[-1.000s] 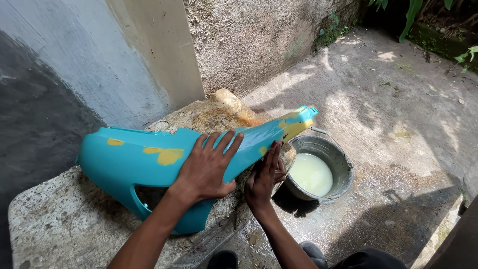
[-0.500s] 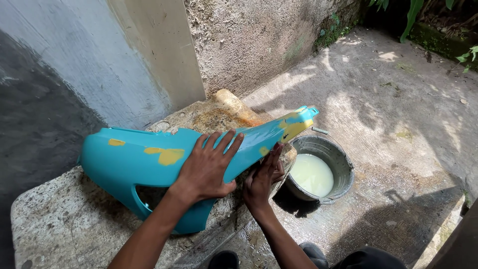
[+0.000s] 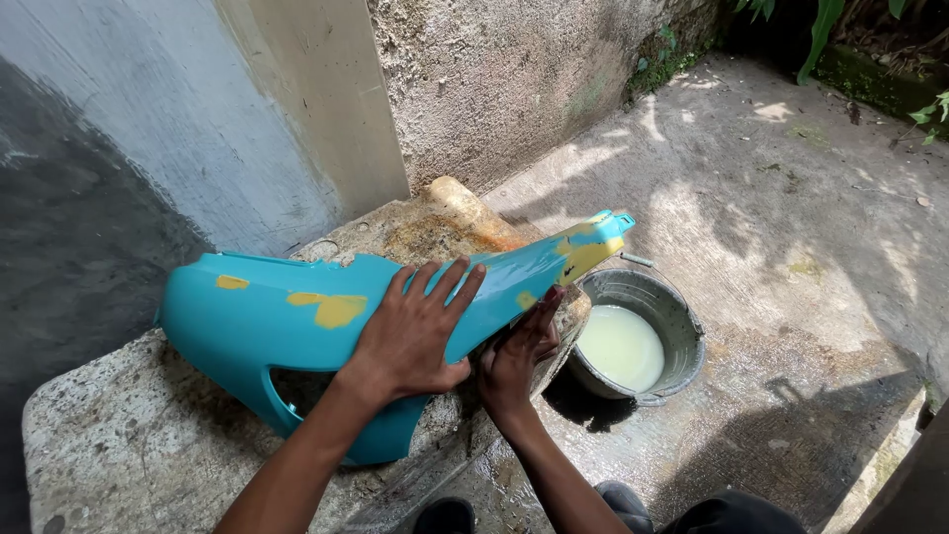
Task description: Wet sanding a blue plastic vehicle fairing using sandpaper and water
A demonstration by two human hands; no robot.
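A long turquoise plastic body panel (image 3: 297, 316) with yellow filler patches lies across a rough concrete slab (image 3: 119, 445). My left hand (image 3: 415, 331) presses flat on top of the panel near its middle, fingers spread. My right hand (image 3: 514, 361) is under the panel's narrow end, fingers curled against its lower edge; whether something lies between the fingers and the panel is hidden. The narrow tip of the panel (image 3: 593, 242) points toward a bucket.
A grey metal bucket (image 3: 682, 316) with milky liquid stands on the wet concrete ground right of the slab. Plastered walls (image 3: 297, 119) rise behind the slab. Plants edge the far right corner. My feet show at the bottom.
Almost nothing differs; both hands stay on the panel, with my right hand shifting very slightly along the lower edge.
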